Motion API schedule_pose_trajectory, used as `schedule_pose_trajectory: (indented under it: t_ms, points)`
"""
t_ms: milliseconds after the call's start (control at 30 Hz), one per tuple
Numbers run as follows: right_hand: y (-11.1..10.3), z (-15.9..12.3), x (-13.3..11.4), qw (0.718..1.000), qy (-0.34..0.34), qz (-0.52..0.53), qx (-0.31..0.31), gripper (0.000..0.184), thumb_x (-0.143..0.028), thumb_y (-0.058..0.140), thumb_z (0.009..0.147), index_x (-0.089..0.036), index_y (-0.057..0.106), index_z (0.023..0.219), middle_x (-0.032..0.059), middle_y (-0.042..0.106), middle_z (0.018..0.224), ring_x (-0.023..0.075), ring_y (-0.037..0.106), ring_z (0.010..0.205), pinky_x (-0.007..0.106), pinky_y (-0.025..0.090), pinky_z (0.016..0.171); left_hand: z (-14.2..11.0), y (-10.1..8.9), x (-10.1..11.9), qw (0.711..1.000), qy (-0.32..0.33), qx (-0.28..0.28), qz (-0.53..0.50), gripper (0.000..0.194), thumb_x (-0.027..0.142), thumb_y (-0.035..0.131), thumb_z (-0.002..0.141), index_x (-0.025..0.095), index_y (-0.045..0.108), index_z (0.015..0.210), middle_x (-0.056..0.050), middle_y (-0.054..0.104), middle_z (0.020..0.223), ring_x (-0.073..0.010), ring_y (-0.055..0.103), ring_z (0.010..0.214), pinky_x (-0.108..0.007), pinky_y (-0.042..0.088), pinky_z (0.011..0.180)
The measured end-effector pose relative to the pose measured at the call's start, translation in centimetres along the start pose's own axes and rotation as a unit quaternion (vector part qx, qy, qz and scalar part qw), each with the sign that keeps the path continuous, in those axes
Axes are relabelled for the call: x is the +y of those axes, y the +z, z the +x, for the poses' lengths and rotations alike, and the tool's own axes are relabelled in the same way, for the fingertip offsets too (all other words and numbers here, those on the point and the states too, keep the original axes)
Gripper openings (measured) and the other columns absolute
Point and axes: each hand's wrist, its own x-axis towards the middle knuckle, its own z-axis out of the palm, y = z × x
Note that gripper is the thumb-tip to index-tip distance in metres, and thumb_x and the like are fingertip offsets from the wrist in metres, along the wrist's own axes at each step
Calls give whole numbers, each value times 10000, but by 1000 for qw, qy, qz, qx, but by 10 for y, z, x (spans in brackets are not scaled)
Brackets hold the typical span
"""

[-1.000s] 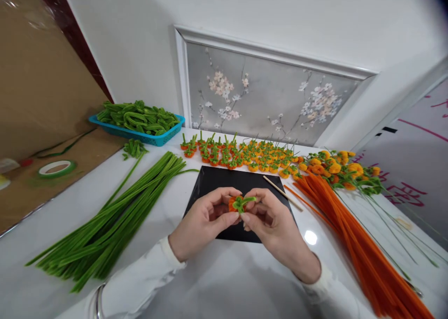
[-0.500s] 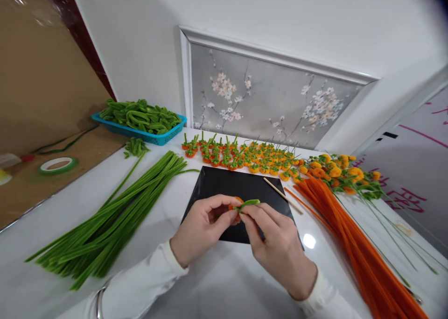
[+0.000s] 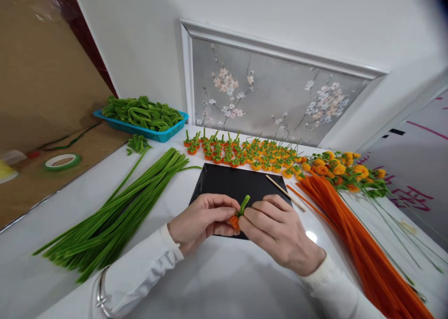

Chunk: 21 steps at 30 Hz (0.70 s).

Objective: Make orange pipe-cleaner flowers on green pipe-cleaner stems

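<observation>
Between my two hands is a small orange pipe-cleaner pumpkin with a green stem pointing up. My left hand pinches it from the left, thumb and fingers closed at its green top. From the right, my right hand closes its fingertips on the same piece, near the base of the stem. Fingers cover much of the pumpkin. Beneath both hands lies a black board on the white table. A thin wooden stick rests across the board's right edge.
Rows of finished orange and yellow pumpkins stand behind the board. Green pipe cleaners lie left, orange ones right. A blue basket holds green pieces. Yellow-orange flowers sit at back right; green tape lies far left.
The pumpkin has been turned, so its stem now points upward instead of right. My right hand has shifted its grip, with its fingers curled more tightly around the piece.
</observation>
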Motion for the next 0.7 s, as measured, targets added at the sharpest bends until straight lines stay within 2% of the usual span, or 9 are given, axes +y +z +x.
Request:
schedule_pose_trajectory:
  t_ms: [67,133,233,267,333,400,567,633,700]
  points:
    - [0,-2,3,999,12,25,33,232,-117,461,917,-216,587,1086,59,691,965,196,604,867,384,432,767,-1,0,2,1000,8,-11,3,178,233,728,723,136,640,844,-16,650,692,-85,622,580,-172,512,585]
    - [2,-5,4,989,88,80,93,213,-135,496,908,-236,581,1075,52,681,921,175,612,807,343,463,709,-3,1,5,999,25,-19,24,214,259,708,751,162,610,915,-21,659,739,-99,634,614,-181,511,589]
    - [4,-9,4,933,257,183,170,213,-153,475,916,-249,560,1085,29,634,829,135,604,672,284,498,624,-5,2,8,995,55,-23,81,234,313,669,791,164,597,956,-31,656,775,-121,644,662,-217,523,627]
    - [4,-9,4,913,294,220,180,228,-155,468,916,-251,546,1108,22,616,827,122,597,638,268,505,600,-6,2,8,992,68,-24,101,238,331,652,804,160,601,963,-34,653,778,-127,643,673,-229,525,637]
    - [2,-8,1,888,319,281,176,293,-164,497,900,-266,506,1175,18,592,876,105,588,615,249,517,577,-6,2,8,985,95,-28,138,260,357,618,826,157,610,991,-40,652,791,-134,631,685,-248,525,642]
    - [0,-5,-1,896,296,295,149,364,-168,552,871,-280,491,1212,30,585,952,108,594,652,250,530,597,-5,2,8,975,129,-32,177,279,364,598,835,153,619,1016,-42,645,796,-136,609,687,-256,517,638]
    - [-2,0,-8,959,190,188,95,294,-103,483,887,-264,562,1119,63,621,986,165,612,843,298,530,717,-3,3,6,946,187,2,264,254,333,575,846,154,647,1012,-42,646,806,-137,570,691,-255,490,645]
    - [0,0,-10,963,189,163,103,271,-81,443,893,-244,565,1072,68,635,952,170,616,846,303,525,730,-3,2,6,947,190,15,260,265,338,573,847,155,645,1024,-44,652,800,-140,572,684,-263,492,649]
    - [4,-1,-10,954,227,153,120,210,-100,448,895,-230,570,1005,60,645,886,167,624,795,297,520,717,-3,1,5,956,186,15,226,299,367,565,851,155,640,1048,-51,652,807,-150,585,698,-278,504,659]
